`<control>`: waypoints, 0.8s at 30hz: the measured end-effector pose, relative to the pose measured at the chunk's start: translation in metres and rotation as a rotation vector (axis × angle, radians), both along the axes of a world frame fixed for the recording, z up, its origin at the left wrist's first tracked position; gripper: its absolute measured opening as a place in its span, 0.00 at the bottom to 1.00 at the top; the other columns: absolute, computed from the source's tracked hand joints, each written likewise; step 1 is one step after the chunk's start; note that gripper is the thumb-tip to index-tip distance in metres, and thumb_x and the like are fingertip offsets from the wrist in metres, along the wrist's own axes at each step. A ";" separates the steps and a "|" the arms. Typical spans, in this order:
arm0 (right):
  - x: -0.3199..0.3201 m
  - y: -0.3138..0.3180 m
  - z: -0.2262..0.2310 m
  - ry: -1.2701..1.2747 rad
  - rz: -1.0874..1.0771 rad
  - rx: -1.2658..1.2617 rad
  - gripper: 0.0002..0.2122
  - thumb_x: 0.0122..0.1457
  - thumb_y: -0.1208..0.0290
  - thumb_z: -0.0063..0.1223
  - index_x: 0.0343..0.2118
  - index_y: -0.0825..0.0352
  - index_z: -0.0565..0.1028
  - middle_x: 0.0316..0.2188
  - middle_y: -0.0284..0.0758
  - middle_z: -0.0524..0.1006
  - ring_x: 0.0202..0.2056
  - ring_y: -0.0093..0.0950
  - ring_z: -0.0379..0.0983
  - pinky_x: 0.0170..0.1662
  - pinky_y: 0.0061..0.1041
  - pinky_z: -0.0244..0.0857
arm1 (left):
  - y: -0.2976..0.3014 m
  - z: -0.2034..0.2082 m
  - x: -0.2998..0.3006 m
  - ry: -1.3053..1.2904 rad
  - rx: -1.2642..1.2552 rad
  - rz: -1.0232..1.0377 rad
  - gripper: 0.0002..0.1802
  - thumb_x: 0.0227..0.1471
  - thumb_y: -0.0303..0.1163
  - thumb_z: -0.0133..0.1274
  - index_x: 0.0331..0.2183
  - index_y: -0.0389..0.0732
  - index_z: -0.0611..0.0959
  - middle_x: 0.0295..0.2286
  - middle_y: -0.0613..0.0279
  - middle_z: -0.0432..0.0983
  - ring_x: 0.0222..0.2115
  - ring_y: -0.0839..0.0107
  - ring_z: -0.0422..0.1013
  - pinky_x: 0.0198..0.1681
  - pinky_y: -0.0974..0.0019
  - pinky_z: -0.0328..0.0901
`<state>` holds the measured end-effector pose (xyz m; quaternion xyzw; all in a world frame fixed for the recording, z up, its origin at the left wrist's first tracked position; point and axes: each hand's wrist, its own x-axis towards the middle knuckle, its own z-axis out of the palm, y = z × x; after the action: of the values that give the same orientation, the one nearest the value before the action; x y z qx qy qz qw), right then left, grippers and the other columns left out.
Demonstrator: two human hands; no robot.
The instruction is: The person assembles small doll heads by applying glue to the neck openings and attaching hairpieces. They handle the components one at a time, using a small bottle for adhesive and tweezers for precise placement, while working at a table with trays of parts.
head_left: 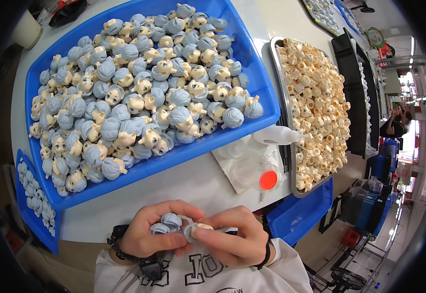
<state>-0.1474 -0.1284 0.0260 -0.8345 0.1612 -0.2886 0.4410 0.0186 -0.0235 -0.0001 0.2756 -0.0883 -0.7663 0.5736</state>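
Close in front of my chest, my left hand [155, 229] is closed round blue-grey doll hair pieces [171, 220], two rounded lumps showing between thumb and fingers. Touching it from the right, my right hand [240, 238] pinches another small blue-grey hair piece [189, 231] between thumb and forefinger. The fingers hide much of both pieces. Beyond my hands a large blue tray [174, 171] is heaped with doll heads [110, 128], which have blue-grey hair and pale faces.
A metal tray [293, 161] of beige hollow head parts [315, 107] stands at the right. Between the trays are a white squeeze bottle [279, 135] and a clear container with a red-orange disc [268, 180]. A smaller blue tray [40, 224] of hair pieces sits at the left edge.
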 end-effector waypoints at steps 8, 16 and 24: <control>-0.047 -0.036 0.021 0.160 -0.564 -0.167 0.16 0.35 0.82 0.60 0.33 0.72 0.75 0.24 0.37 0.73 0.20 0.23 0.67 0.22 0.17 0.60 | 0.002 -0.012 -0.009 0.032 -0.055 0.301 0.18 0.49 0.29 0.52 0.41 0.28 0.71 0.34 0.44 0.69 0.25 0.69 0.71 0.23 0.72 0.68; -0.035 -0.049 0.028 0.353 -0.430 -0.244 0.15 0.39 0.82 0.61 0.34 0.69 0.75 0.24 0.35 0.73 0.19 0.20 0.70 0.19 0.16 0.65 | 0.004 -0.011 -0.008 0.062 -0.070 0.179 0.19 0.49 0.29 0.53 0.41 0.28 0.70 0.29 0.48 0.72 0.23 0.71 0.71 0.22 0.72 0.67; -0.034 -0.055 0.030 0.406 -0.362 -0.280 0.15 0.39 0.81 0.61 0.33 0.69 0.75 0.22 0.36 0.73 0.19 0.24 0.70 0.18 0.19 0.64 | 0.003 -0.001 -0.004 -0.043 0.007 0.069 0.17 0.47 0.23 0.52 0.41 0.27 0.70 0.29 0.51 0.73 0.22 0.76 0.70 0.22 0.75 0.67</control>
<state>-0.1818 -0.1830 0.0560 -0.8854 0.3510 -0.2091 0.2219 0.0143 -0.0210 -0.0010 0.2969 -0.0883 -0.7403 0.5966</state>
